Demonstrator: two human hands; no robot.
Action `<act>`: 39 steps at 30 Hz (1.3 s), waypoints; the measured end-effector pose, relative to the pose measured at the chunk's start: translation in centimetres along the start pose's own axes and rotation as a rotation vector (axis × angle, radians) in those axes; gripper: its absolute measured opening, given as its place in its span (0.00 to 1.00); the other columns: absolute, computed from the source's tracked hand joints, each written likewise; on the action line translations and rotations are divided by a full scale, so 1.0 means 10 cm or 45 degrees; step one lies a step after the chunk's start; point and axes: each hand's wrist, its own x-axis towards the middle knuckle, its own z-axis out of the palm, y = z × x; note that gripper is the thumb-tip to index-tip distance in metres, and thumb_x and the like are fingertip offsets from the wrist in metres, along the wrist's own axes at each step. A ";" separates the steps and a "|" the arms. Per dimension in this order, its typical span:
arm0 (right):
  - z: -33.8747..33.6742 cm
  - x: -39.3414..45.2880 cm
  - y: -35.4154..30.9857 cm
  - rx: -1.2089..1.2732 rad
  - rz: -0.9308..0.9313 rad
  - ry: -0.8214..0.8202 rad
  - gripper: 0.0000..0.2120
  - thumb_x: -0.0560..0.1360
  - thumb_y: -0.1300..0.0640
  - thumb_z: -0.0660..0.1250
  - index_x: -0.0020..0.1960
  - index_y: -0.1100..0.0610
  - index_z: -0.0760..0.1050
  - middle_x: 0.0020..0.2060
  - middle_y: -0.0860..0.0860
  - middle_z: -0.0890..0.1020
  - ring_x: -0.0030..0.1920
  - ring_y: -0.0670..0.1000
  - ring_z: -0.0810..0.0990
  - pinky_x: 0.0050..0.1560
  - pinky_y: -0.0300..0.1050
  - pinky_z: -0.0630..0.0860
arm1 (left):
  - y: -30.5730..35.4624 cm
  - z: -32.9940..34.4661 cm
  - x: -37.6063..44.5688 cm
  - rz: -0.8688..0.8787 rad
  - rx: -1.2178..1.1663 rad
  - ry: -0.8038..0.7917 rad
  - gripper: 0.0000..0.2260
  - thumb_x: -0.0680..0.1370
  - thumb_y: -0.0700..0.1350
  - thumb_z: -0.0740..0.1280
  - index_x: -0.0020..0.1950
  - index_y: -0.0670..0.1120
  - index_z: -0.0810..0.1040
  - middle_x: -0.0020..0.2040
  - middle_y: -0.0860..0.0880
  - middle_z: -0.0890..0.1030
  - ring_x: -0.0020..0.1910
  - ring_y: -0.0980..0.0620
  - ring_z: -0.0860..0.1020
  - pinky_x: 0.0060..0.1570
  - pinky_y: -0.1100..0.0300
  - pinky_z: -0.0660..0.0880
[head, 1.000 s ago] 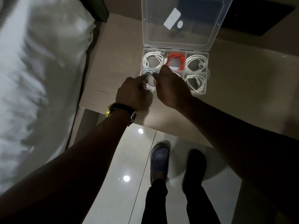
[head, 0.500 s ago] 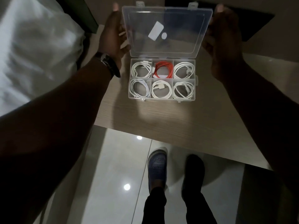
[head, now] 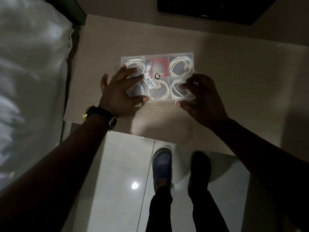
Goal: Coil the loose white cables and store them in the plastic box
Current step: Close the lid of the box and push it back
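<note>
The clear plastic box (head: pixel 181 55) lies on the wooden table with its lid down over six compartments. Through the lid I see coiled white cables (head: pixel 181 66) in most compartments and a red cable (head: pixel 160 63) in the back middle one. A price sticker (head: pixel 149 81) sits on the lid. My left hand (head: pixel 119 91) presses flat on the box's front left, fingers spread on the lid and thumb at the front edge. My right hand (head: pixel 200 94) pinches the front right corner, fingers on top and thumb at the front edge by the latch.
The wooden table (head: pixel 234 91) ends just in front of the box, with glossy floor tiles and my two feet (head: pixel 162 166) below. A white bed (head: pixel 30 81) runs along the left. A dark flat object (head: pixel 209 9) lies at the table's far edge.
The lid, held upright by both hands half a second ago, has swung down onto the box. Both hands have come forward to the box's front corners.
</note>
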 end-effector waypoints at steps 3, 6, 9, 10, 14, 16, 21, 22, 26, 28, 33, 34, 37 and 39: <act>0.05 0.01 0.00 -0.106 -0.072 0.001 0.27 0.66 0.43 0.74 0.60 0.56 0.77 0.60 0.56 0.75 0.66 0.57 0.68 0.61 0.46 0.71 | -0.08 -0.02 -0.01 0.211 -0.115 -0.067 0.34 0.65 0.50 0.79 0.69 0.44 0.74 0.75 0.41 0.67 0.78 0.38 0.57 0.75 0.40 0.58; 0.06 0.03 0.02 -0.192 -0.119 -0.009 0.28 0.66 0.44 0.75 0.60 0.56 0.76 0.60 0.56 0.76 0.64 0.58 0.68 0.61 0.51 0.73 | -0.17 0.03 -0.03 0.278 -0.114 -0.048 0.33 0.67 0.46 0.79 0.70 0.42 0.73 0.75 0.38 0.66 0.77 0.36 0.56 0.76 0.48 0.56; 0.08 0.04 0.05 -0.292 -0.184 -0.026 0.28 0.67 0.45 0.74 0.63 0.56 0.75 0.61 0.56 0.77 0.63 0.59 0.70 0.62 0.53 0.73 | -0.24 0.08 -0.04 0.336 -0.058 -0.017 0.32 0.68 0.49 0.78 0.70 0.42 0.73 0.75 0.39 0.67 0.77 0.36 0.58 0.76 0.46 0.58; 0.09 0.04 0.07 -0.323 -0.200 -0.032 0.27 0.68 0.45 0.74 0.64 0.56 0.74 0.62 0.56 0.77 0.63 0.59 0.70 0.62 0.54 0.73 | -0.27 0.09 -0.05 0.369 -0.022 0.000 0.32 0.69 0.51 0.77 0.70 0.42 0.74 0.74 0.38 0.67 0.77 0.36 0.59 0.75 0.44 0.60; 0.11 0.06 0.09 -0.420 -0.263 -0.026 0.24 0.71 0.46 0.71 0.63 0.56 0.73 0.61 0.57 0.78 0.62 0.61 0.72 0.61 0.55 0.74 | -0.33 0.13 -0.06 0.487 0.156 0.101 0.31 0.71 0.56 0.74 0.69 0.42 0.74 0.72 0.37 0.70 0.74 0.34 0.64 0.71 0.41 0.67; 0.13 0.08 0.09 -0.465 -0.322 0.003 0.20 0.73 0.48 0.70 0.60 0.58 0.75 0.59 0.57 0.79 0.62 0.61 0.73 0.62 0.53 0.72 | -0.35 0.15 -0.05 0.553 0.269 0.144 0.31 0.73 0.57 0.73 0.70 0.42 0.74 0.72 0.36 0.70 0.73 0.33 0.65 0.69 0.40 0.68; 0.13 0.11 0.11 -0.483 -0.355 -0.048 0.17 0.74 0.50 0.70 0.59 0.57 0.76 0.60 0.55 0.80 0.60 0.63 0.77 0.61 0.51 0.71 | -0.32 0.11 -0.07 0.614 0.479 0.130 0.31 0.76 0.59 0.69 0.72 0.41 0.71 0.73 0.35 0.69 0.73 0.32 0.65 0.68 0.40 0.69; 0.13 0.12 0.11 -0.478 -0.356 -0.041 0.17 0.74 0.50 0.70 0.58 0.57 0.76 0.59 0.55 0.79 0.60 0.63 0.77 0.61 0.50 0.71 | -0.30 0.10 -0.07 0.616 0.509 0.121 0.31 0.76 0.59 0.68 0.72 0.40 0.71 0.72 0.34 0.69 0.73 0.31 0.65 0.68 0.39 0.70; 0.13 0.11 0.10 -0.425 -0.349 0.031 0.16 0.73 0.52 0.72 0.57 0.58 0.77 0.58 0.55 0.80 0.60 0.61 0.74 0.61 0.50 0.70 | -0.24 0.01 -0.05 0.612 0.469 0.022 0.32 0.77 0.60 0.66 0.72 0.40 0.69 0.73 0.34 0.67 0.74 0.31 0.63 0.70 0.39 0.68; 0.14 0.10 0.10 -0.405 -0.336 0.049 0.17 0.71 0.52 0.73 0.57 0.58 0.77 0.58 0.56 0.80 0.61 0.60 0.71 0.61 0.49 0.70 | -0.28 -0.06 -0.03 0.623 0.451 -0.055 0.33 0.76 0.61 0.64 0.74 0.40 0.67 0.75 0.35 0.65 0.75 0.32 0.60 0.72 0.40 0.65; 0.20 0.09 0.14 -0.387 -0.327 0.065 0.19 0.71 0.52 0.73 0.59 0.57 0.76 0.59 0.55 0.79 0.62 0.60 0.72 0.61 0.50 0.71 | -0.32 -0.05 -0.04 0.624 0.523 -0.057 0.30 0.79 0.57 0.62 0.75 0.41 0.64 0.76 0.35 0.62 0.77 0.33 0.57 0.74 0.41 0.62; 0.22 0.09 0.15 -0.377 -0.322 0.075 0.19 0.71 0.52 0.73 0.59 0.57 0.75 0.59 0.55 0.78 0.62 0.60 0.70 0.60 0.50 0.70 | -0.31 -0.01 -0.05 0.612 0.522 -0.031 0.29 0.79 0.56 0.62 0.75 0.41 0.64 0.76 0.35 0.62 0.76 0.32 0.57 0.73 0.41 0.62; 0.25 0.07 0.16 -0.359 -0.299 0.093 0.19 0.71 0.52 0.73 0.59 0.56 0.76 0.59 0.54 0.78 0.62 0.58 0.68 0.60 0.49 0.70 | -0.31 0.09 -0.08 0.606 0.487 0.032 0.29 0.78 0.52 0.65 0.74 0.39 0.65 0.75 0.34 0.63 0.76 0.31 0.58 0.72 0.40 0.63; 0.25 0.07 0.15 -0.357 -0.281 0.090 0.19 0.71 0.51 0.72 0.60 0.56 0.77 0.59 0.54 0.78 0.62 0.58 0.67 0.59 0.49 0.71 | -0.32 0.12 -0.07 0.602 0.447 0.060 0.30 0.77 0.51 0.68 0.74 0.39 0.66 0.75 0.33 0.64 0.76 0.31 0.58 0.72 0.40 0.63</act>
